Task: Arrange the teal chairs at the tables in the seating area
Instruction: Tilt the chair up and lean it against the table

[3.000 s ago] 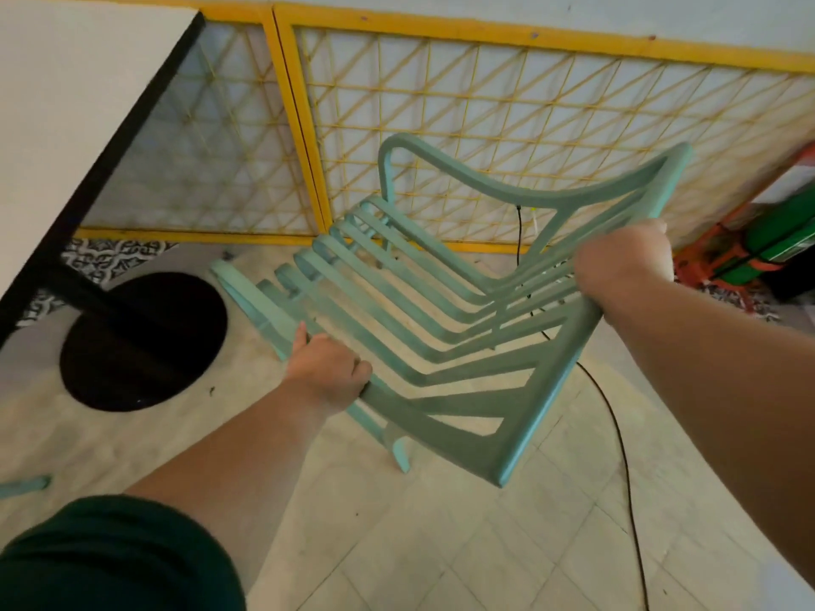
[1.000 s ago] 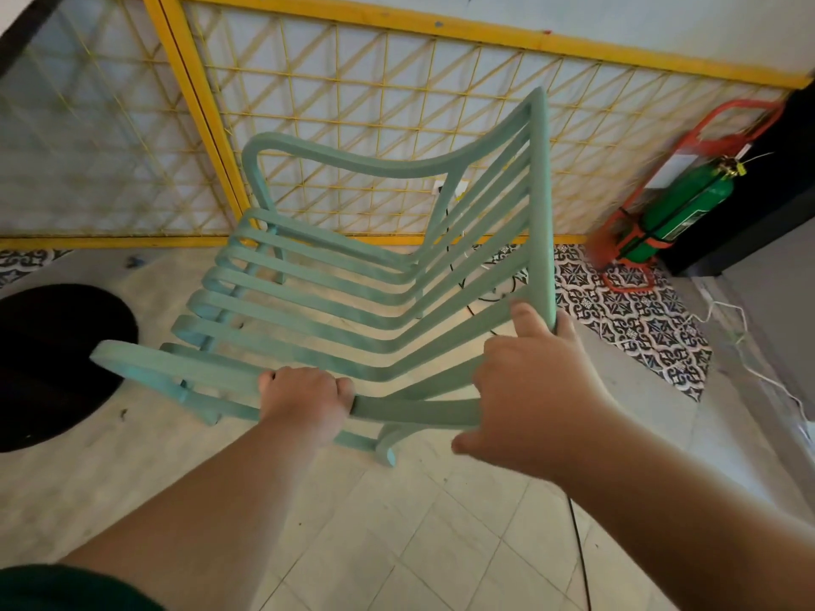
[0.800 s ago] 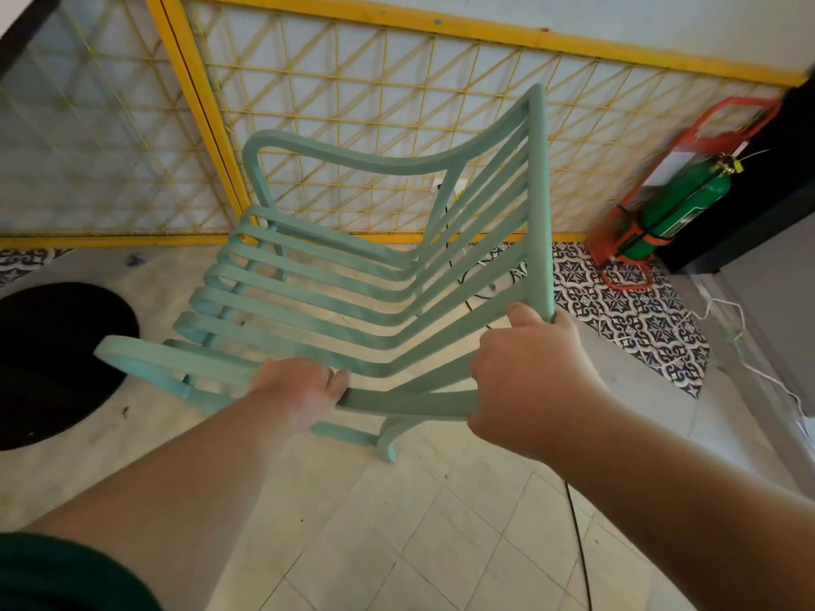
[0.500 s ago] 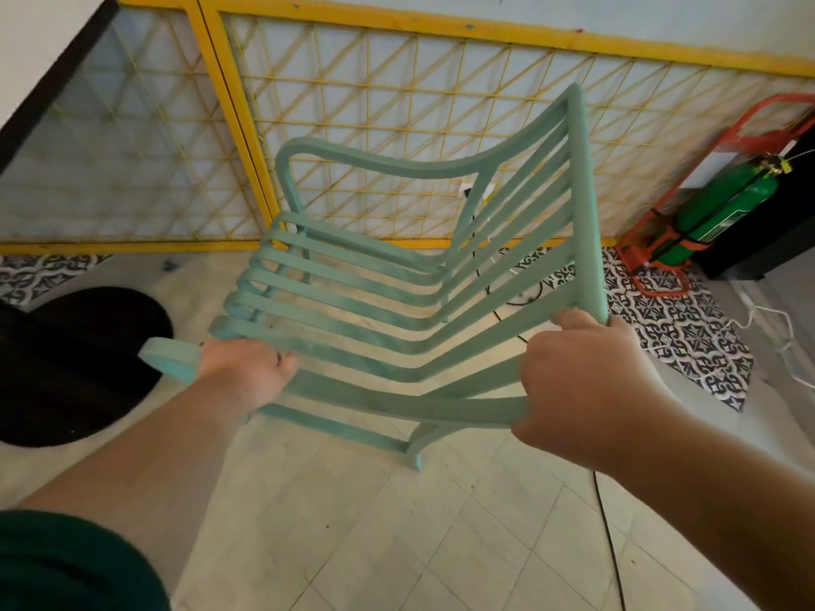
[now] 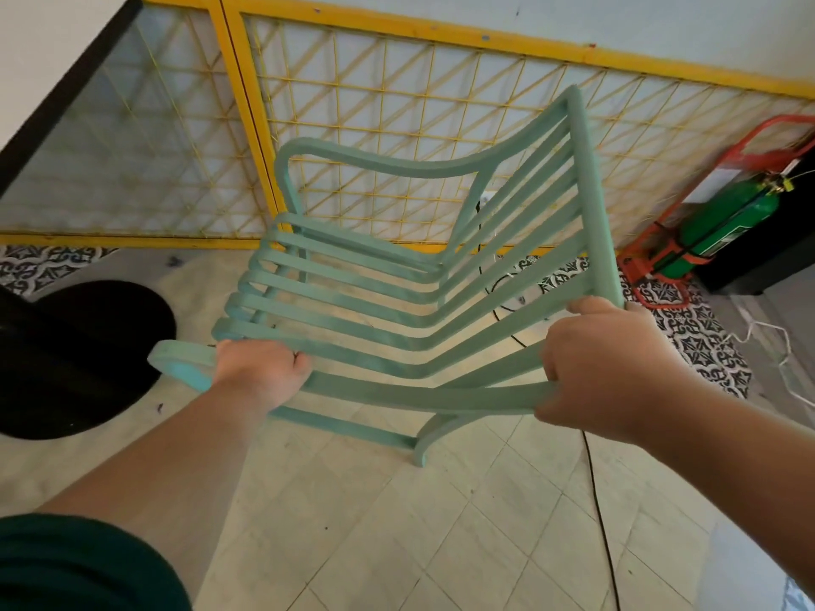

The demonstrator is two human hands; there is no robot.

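Teal slatted chair [image 5: 419, 396]; yellow criss-cross fence [image 5: 253, 125] at 12 o'clock; green extinguisher [image 5: 723, 222] in red stand [image 5: 639, 262] at 3; black-and-white ornate tiles [image 5: 697, 341] at 4; beige floor [image 5: 441, 544] at 6; dark green sleeve [image 5: 66, 566] at 7

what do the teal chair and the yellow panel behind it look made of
Teal chair: likely moulded plastic, matte; one even colour, thick rounded slats merging into the frame with no visible joints.
Yellow panel: painted frame, metal or wood, unclear which; thin lattice, seemingly wire, over a frosted-looking sheet.
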